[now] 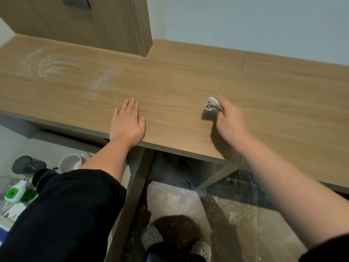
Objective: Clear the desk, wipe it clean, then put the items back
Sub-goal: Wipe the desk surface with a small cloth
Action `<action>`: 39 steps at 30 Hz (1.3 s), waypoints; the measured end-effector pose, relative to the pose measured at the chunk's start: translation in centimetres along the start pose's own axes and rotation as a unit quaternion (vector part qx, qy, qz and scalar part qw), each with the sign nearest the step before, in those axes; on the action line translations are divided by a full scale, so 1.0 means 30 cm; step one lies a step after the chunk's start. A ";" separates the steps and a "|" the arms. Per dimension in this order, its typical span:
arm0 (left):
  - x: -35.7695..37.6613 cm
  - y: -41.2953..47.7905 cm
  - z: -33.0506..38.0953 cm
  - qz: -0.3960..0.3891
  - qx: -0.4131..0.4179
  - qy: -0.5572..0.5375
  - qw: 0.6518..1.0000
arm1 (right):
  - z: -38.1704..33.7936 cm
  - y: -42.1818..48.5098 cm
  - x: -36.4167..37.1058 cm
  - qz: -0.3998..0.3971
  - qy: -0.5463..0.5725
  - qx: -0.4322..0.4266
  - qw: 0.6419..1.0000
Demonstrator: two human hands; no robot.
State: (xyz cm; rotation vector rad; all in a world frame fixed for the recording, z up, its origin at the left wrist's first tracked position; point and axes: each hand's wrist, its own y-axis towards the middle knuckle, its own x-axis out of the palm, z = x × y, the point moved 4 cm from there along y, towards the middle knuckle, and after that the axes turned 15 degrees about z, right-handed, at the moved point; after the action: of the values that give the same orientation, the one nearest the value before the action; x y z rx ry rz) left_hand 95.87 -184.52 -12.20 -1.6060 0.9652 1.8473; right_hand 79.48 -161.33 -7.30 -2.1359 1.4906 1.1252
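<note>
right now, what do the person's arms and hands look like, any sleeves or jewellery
No gloves, rings or watch show on the left hand or right hand. A loose black left sleeve ends near the elbow; a dark right sleeve shows only at the frame corner.

Room across desk — column juts behind.

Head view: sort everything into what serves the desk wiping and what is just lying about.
Job: desk, white wad in right hand, left hand flat on desk, dusty smears, mug, dark cup, green device.
Not job: wall plate, slippers, floor tiles.
</note>
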 end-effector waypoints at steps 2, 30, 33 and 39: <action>0.003 -0.002 -0.001 0.001 -0.002 0.001 1.000 | 0.064 0.038 0.043 -0.051 -0.128 -0.046 0.989; 0.001 0.004 -0.010 0.007 -0.013 -0.036 0.999 | -0.292 0.132 0.414 -0.236 -0.004 -0.235 0.943; -0.003 0.001 -0.010 0.005 -0.021 -0.043 0.999 | -0.258 0.007 0.352 -0.251 0.001 -0.259 0.933; -0.015 -0.002 -0.009 0.003 -0.024 -0.044 0.999 | -0.205 -0.238 0.236 -0.344 0.046 -0.261 0.901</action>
State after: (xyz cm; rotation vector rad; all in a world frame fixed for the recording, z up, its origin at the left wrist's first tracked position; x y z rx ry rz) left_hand 96.16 -184.65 -11.78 -1.5358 0.8957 1.9416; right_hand 89.55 -166.89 -9.85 -2.7552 0.3543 1.2215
